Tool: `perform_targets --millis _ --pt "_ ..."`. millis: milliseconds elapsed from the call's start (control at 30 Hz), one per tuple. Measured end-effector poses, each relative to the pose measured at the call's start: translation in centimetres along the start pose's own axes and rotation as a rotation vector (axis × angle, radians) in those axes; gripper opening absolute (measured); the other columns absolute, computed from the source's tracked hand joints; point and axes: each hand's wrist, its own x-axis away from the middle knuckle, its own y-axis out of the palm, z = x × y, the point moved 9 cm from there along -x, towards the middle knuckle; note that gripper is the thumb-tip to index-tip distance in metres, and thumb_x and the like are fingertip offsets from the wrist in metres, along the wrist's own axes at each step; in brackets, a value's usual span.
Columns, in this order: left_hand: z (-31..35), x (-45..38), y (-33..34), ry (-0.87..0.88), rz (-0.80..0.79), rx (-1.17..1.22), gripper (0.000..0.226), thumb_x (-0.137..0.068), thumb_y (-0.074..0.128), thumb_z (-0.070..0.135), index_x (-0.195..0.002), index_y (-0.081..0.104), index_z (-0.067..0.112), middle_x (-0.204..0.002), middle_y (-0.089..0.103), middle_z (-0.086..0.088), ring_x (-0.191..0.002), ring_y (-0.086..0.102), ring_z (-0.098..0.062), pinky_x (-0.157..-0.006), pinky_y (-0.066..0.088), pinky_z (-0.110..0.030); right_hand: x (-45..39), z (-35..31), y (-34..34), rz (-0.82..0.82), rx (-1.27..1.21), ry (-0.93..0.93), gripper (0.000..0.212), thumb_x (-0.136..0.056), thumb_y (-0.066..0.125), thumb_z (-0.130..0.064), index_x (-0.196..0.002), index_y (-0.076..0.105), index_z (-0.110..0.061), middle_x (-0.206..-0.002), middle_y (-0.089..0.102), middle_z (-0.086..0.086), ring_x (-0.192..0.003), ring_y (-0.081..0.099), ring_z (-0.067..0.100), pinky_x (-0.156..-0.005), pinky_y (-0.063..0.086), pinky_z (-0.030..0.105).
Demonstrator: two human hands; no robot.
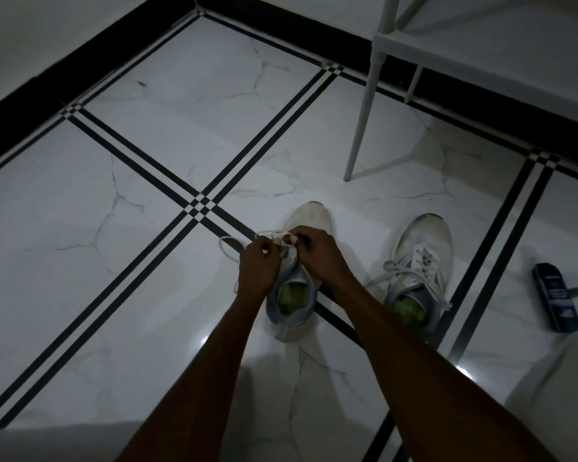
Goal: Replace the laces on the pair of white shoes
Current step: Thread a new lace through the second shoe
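Two white shoes with green insoles stand on the tiled floor, toes pointing away from me. Over the left shoe [306,218] both my hands work at the eyelets. My left hand [259,266] pinches a white lace [229,243] that loops out to the left onto the floor. My right hand [317,251] pinches the lace near the shoe's tongue. The right shoe [421,261] stands apart to the right, laced, with loose lace ends trailing at both sides.
A white chair leg [359,128] stands beyond the shoes, with more of its frame at the top right. A dark blue box [554,298] lies on the floor at the right. Black skirting [80,68] runs along the walls.
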Motion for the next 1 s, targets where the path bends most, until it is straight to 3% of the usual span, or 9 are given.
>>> perform_targets --millis 133,267,367,500,567,700,800,867,1000 --pt "-0.2 0.0 -0.9 0.010 -0.077 0.016 0.031 -0.102 0.057 0.036 -0.095 0.071 0.010 -0.093 0.074 -0.005 -0.081 0.071 -0.021 -0.078 0.058 -0.041 -0.6 -0.2 -0.1 -0.036 0.029 -0.017 0.022 -0.101 0.053 -0.015 -0.101 0.074 -0.010 -0.098 0.074 0.001 -0.089 0.065 0.012 -0.075 0.042 0.003" --pt "0.7 -0.4 -2.4 0.045 -0.124 0.051 0.039 -0.105 0.052 0.039 -0.089 0.070 0.008 -0.087 0.073 -0.006 -0.083 0.069 -0.019 -0.075 0.051 -0.034 -1.2 -0.3 -0.2 -0.108 0.105 -0.007 0.021 -0.100 0.054 -0.018 -0.100 0.074 -0.013 -0.098 0.074 0.002 -0.090 0.066 0.015 -0.073 0.043 0.008" --pt "0.5 -0.6 -2.9 0.047 -0.192 0.023 0.042 -0.104 0.049 0.045 -0.089 0.069 0.011 -0.082 0.070 -0.001 -0.079 0.065 -0.014 -0.074 0.047 -0.032 -1.5 -0.4 -0.4 -0.113 0.150 0.000 0.022 -0.099 0.055 -0.012 -0.114 0.072 -0.011 -0.113 0.071 0.008 -0.103 0.064 0.019 -0.079 0.038 -0.001" --pt "1.1 -0.9 -4.3 0.102 -0.155 -0.072 0.048 -0.099 0.047 0.057 -0.085 0.068 0.016 -0.074 0.069 0.001 -0.072 0.067 -0.012 -0.071 0.049 -0.034 -1.9 -2.9 0.0 -0.152 0.281 -0.055 0.052 -0.093 0.067 -0.019 -0.143 0.052 -0.023 -0.116 0.050 0.008 -0.101 0.051 0.015 -0.089 0.039 0.016" --pt "2.2 -1.4 -4.7 0.146 -0.143 -0.098 0.042 -0.102 0.050 0.051 -0.082 0.068 0.018 -0.070 0.067 0.005 -0.068 0.064 -0.008 -0.065 0.044 -0.029 -1.9 -5.1 0.4 -0.132 0.322 -0.133 0.046 -0.093 0.067 -0.021 -0.138 0.057 -0.022 -0.109 0.046 0.004 -0.095 0.049 0.011 -0.084 0.042 0.020" --pt "3.4 -2.1 -5.0 0.169 -0.167 -0.095 0.039 -0.103 0.050 0.050 -0.084 0.069 0.021 -0.071 0.068 0.008 -0.059 0.058 0.001 -0.060 0.038 -0.026 -2.9 -7.0 0.8 -0.173 0.288 -0.171 0.015 -0.094 0.064 -0.014 -0.103 0.076 -0.010 -0.098 0.072 0.007 -0.086 0.066 0.020 -0.081 0.053 0.032" --pt "3.0 -2.2 -6.3 0.127 -0.145 -0.064 0.041 -0.105 0.050 0.042 -0.087 0.071 0.012 -0.066 0.063 0.009 -0.054 0.055 0.005 -0.058 0.037 -0.023 -3.9 -5.9 -1.3 0.014 0.219 -0.114 0.017 -0.093 0.061 -0.008 -0.091 0.078 -0.011 -0.084 0.073 0.001 -0.074 0.066 0.017 -0.077 0.057 0.037" --pt "2.8 -2.4 -7.5 0.130 -0.097 -0.055 0.037 -0.105 0.051 0.038 -0.086 0.069 0.013 -0.069 0.064 0.013 -0.063 0.060 0.004 -0.060 0.039 -0.019 -4.1 -4.9 -2.6 0.107 0.167 -0.063 0.017 -0.093 0.060 -0.008 -0.091 0.077 -0.011 -0.079 0.072 0.005 -0.069 0.068 0.019 -0.072 0.059 0.039" --pt "3.2 -2.9 -7.9 0.207 -0.035 -0.115 0.030 -0.102 0.056 0.042 -0.084 0.068 0.021 -0.077 0.071 0.010 -0.069 0.066 -0.004 -0.056 0.041 -0.010 -3.9 -5.1 -0.9 0.000 0.190 -0.052 0.019 -0.093 0.067 -0.016 -0.110 0.073 -0.013 -0.086 0.074 0.010 -0.071 0.066 0.016 -0.072 0.054 0.024"
